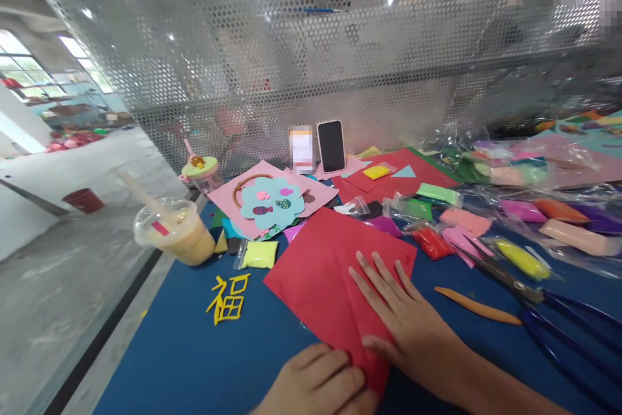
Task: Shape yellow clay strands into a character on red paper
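Observation:
A square sheet of red paper lies turned cornerwise on the blue tabletop, with a faint crease across it. My right hand rests flat on its right part, fingers spread. At the sheet's near edge my left hand is closed, its curled fingers gripping the paper; the thumb is hidden. To the left lies a yellow Chinese character made of thin strips. Beyond it is a packet of pale yellow clay. Right of my right hand are an orange modelling tool and large blue-handled scissors.
A plastic cup of drink with a straw stands near the left table edge. Paper crafts, a propped phone and several clay packets lie along the back and right. A perforated metal panel rises behind.

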{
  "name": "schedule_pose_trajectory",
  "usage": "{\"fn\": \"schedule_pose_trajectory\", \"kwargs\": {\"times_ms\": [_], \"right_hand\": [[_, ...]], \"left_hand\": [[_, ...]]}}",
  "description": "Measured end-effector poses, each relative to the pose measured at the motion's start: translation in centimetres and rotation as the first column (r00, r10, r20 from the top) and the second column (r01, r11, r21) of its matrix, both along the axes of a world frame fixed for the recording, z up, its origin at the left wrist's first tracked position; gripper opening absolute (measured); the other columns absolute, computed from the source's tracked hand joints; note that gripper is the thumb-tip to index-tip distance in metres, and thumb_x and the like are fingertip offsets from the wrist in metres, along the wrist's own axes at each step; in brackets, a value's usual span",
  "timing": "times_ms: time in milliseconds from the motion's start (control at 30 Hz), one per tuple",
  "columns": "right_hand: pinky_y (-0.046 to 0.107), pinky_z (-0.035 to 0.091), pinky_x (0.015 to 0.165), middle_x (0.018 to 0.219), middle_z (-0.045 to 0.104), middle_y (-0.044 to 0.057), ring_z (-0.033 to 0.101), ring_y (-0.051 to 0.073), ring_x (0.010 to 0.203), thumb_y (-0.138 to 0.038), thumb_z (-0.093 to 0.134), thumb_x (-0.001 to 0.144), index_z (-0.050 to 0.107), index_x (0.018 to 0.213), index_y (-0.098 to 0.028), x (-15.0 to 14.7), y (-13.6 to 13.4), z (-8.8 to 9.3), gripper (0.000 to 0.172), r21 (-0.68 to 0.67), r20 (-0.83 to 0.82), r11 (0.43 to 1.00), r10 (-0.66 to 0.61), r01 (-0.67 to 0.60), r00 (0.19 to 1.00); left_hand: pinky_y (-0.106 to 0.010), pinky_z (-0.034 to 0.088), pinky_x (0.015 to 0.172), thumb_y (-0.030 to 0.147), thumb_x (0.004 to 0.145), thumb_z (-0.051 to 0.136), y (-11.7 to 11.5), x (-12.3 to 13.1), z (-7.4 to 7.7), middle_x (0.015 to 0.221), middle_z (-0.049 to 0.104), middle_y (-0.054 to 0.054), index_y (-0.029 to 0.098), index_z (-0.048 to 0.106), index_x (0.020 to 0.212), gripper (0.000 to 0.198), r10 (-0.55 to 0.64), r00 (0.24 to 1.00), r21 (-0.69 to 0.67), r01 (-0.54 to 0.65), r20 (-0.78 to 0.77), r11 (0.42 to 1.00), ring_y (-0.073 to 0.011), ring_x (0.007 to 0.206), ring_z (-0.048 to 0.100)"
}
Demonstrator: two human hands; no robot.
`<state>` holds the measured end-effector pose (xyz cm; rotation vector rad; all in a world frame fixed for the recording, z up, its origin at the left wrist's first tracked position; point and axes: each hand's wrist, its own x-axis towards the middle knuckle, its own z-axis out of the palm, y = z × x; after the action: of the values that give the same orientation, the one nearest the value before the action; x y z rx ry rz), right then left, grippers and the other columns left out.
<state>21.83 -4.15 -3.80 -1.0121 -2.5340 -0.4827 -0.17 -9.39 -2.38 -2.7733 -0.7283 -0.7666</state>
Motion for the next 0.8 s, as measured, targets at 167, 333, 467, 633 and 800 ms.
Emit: {"fn": "schedule_pose_trajectory", "kwargs": {"times_ms": [167, 333, 467, 633, 800], "right_hand": [[0.048, 0.037, 0.101, 0.152, 0.033, 0.012, 0.032, 0.029, 0.140, -0.062, 0.037, 0.091, 0.020, 0.150, -0.011, 0.9, -2.8, -0.8, 0.080, -0.076, 0.033, 0.997, 0.001, 0.002, 0.999], [0.053, 0.035, 0.104, 0.155, 0.028, 0.010, 0.023, 0.030, 0.144, -0.061, 0.035, 0.092, 0.015, 0.152, -0.017, 0.9, -3.3, -0.6, 0.077, -0.116, 0.035, 0.993, -0.010, 0.014, 0.999], [0.060, 0.027, 0.109, 0.158, 0.018, 0.011, 0.013, 0.032, 0.145, -0.055, 0.029, 0.096, 0.008, 0.153, -0.021, 0.3, -0.9, 0.3, 0.070, -0.296, -0.026, 0.951, -0.097, 0.086, 0.995], [0.061, 0.014, 0.113, 0.160, 0.016, 0.009, 0.002, 0.029, 0.147, -0.048, 0.025, 0.098, 0.004, 0.153, -0.025, 3.1, -1.3, 2.9, 0.063, -0.364, -0.283, 0.930, -0.158, 0.047, 0.946], [0.047, 0.034, 0.111, 0.140, 0.052, 0.007, 0.046, 0.025, 0.131, -0.042, 0.043, 0.095, 0.050, 0.133, -0.028, 8.2, -4.1, 4.2, 0.041, -0.415, -0.429, 0.901, -0.320, 0.130, 0.845]], "left_hand": [[-0.027, 0.053, 0.089, 0.024, 0.093, 0.051, 0.0, 0.3, 0.9, 0.104, 0.071, -0.001, 0.019, 0.063, 0.104, 0.017, 0.086, 0.996, -0.092, -0.089, -0.034, 0.992, -0.0152, 0.101, 0.064], [-0.034, 0.053, 0.096, 0.026, 0.094, 0.047, 0.0, 0.4, 1.2, 0.125, 0.065, -0.002, 0.020, 0.057, 0.121, 0.029, 0.090, 0.991, -0.195, -0.108, -0.098, 0.975, -0.0200, 0.117, 0.059], [-0.038, 0.051, 0.099, 0.022, 0.094, 0.045, 0.0, 0.6, 1.5, 0.126, 0.065, -0.007, 0.014, 0.055, 0.126, 0.035, 0.090, 0.982, -0.260, -0.132, -0.169, 0.957, -0.0224, 0.121, 0.058], [-0.040, 0.046, 0.105, 0.025, 0.097, 0.041, -0.5, 0.7, 2.0, 0.138, 0.055, -0.008, 0.016, 0.053, 0.131, 0.038, 0.085, 0.970, -0.304, -0.154, -0.227, 0.940, -0.0229, 0.129, 0.050], [-0.041, 0.045, 0.106, 0.026, 0.097, 0.041, -0.8, 0.8, 1.9, 0.139, 0.054, -0.008, 0.014, 0.051, 0.133, 0.039, 0.094, 0.958, -0.295, -0.175, -0.271, 0.939, -0.0239, 0.130, 0.049]]}}
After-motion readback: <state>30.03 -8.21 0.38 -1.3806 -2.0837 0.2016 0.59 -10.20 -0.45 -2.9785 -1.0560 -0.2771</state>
